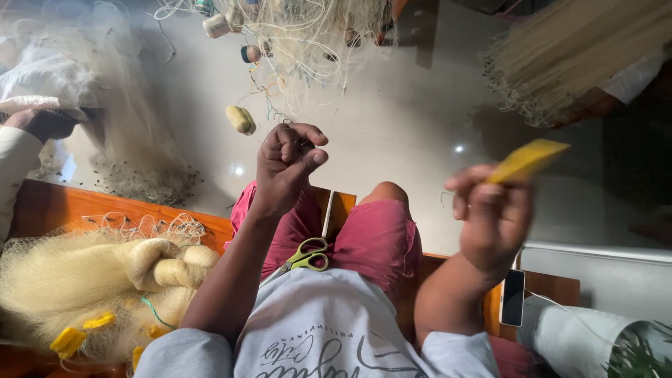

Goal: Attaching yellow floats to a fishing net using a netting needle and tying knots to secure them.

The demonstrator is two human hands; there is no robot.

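Observation:
My left hand point(285, 166) is raised in front of me, fingers pinched on the thin cords of a pale fishing net point(308, 42) that hangs from above. My right hand point(491, 217) is blurred, off to the right, and holds a flat yellow netting needle point(526, 159) by its end. A pair of green-handled scissors point(306, 255) rests on my lap, on my red shorts point(378, 238).
A heap of pale net with yellow floats point(77, 294) lies on the wooden bench point(63, 206) at my left. A phone point(512, 297) on a cable sits at my right. Another person's hand point(43, 120) works net at far left. A bundle of net point(581, 49) hangs upper right.

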